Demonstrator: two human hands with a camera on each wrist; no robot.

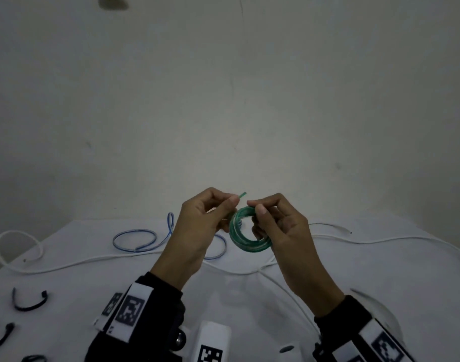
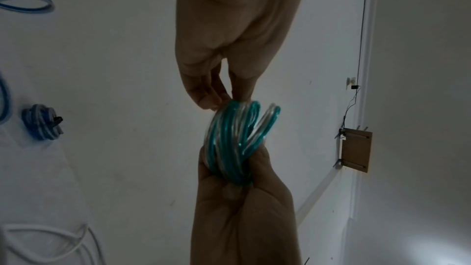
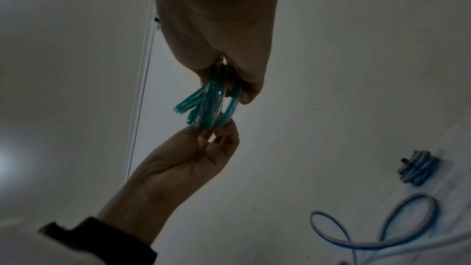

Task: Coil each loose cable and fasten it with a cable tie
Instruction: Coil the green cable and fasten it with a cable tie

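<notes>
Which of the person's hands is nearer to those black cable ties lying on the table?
Left. The left hand is above the table, on the same side as the black cable ties; the right hand, holding the green coil, is farther across.

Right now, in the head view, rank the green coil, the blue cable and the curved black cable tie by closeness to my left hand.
1. green coil: pinched by the left hand, on its right.
2. blue cable: lying just left of it.
3. black cable tie: far lower left.
</notes>
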